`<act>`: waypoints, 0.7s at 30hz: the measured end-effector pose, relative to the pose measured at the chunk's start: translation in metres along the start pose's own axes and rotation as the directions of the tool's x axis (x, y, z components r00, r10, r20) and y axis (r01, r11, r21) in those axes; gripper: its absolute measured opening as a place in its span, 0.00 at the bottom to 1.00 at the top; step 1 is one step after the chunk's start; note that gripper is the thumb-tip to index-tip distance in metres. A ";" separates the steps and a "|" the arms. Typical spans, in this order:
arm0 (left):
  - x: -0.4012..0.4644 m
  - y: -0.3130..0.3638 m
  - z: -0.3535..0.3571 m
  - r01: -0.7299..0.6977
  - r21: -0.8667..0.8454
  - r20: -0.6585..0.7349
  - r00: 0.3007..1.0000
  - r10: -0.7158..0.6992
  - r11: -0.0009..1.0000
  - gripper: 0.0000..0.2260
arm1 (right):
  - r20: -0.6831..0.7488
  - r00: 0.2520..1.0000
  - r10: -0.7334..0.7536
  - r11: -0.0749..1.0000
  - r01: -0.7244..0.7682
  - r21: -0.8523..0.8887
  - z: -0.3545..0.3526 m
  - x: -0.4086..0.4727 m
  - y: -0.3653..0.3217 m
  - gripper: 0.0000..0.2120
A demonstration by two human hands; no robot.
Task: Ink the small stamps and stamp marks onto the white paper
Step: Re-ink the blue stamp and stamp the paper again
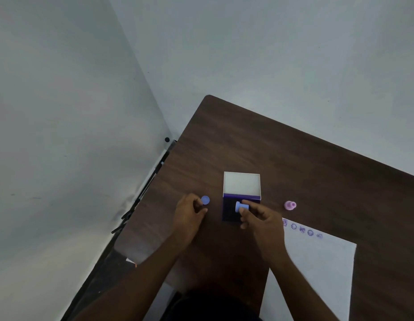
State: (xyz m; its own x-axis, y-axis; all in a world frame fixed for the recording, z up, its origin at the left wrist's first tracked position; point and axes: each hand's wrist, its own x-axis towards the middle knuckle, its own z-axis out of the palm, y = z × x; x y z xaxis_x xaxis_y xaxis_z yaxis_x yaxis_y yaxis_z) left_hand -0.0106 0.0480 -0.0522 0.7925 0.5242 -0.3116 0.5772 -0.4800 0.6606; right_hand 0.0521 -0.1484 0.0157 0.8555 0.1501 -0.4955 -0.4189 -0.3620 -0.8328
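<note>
Pale grey walls meet in a corner behind my dark wooden desk (259, 144), and everything I need sits around the ink pad (231, 210), which lies open with its white lid (242, 184) tipped up at the far edge. My right hand (261, 221) pinches the blue stamp (242, 206) between thumb and forefinger, fingers clamped on its barrel, holding it tilted over the dark ink surface. To ink it well, I judge I should turn its face flat down and press evenly, lightly, so no edge stays dry. My left hand (189, 210) rests on the desk left of the ink pad, fingers curled, touching or nearly touching the round blue cap (205, 200); I cannot tell whether they grip it. Right of the ink pad a pink stamp (290, 205) waits. The white paper (317, 269) lies to the right and nearer me, with a row of purple marks (302, 229) along its far edge.
</note>
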 end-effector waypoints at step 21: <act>0.006 0.017 -0.003 0.107 -0.205 -0.052 0.991 -0.120 0.973 0.11 | -0.035 0.999 0.024 0.999 -0.023 0.023 -0.001 0.002 0.004 0.14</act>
State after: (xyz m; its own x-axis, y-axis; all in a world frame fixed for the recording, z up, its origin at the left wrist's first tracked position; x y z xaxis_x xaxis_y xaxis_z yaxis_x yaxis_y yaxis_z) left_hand 0.0032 0.0445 -0.0409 0.7058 0.6144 -0.3526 0.6064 -0.2666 0.7491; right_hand 0.0525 -0.1505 0.0116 0.8553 0.1090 -0.5066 -0.4457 -0.3440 -0.8264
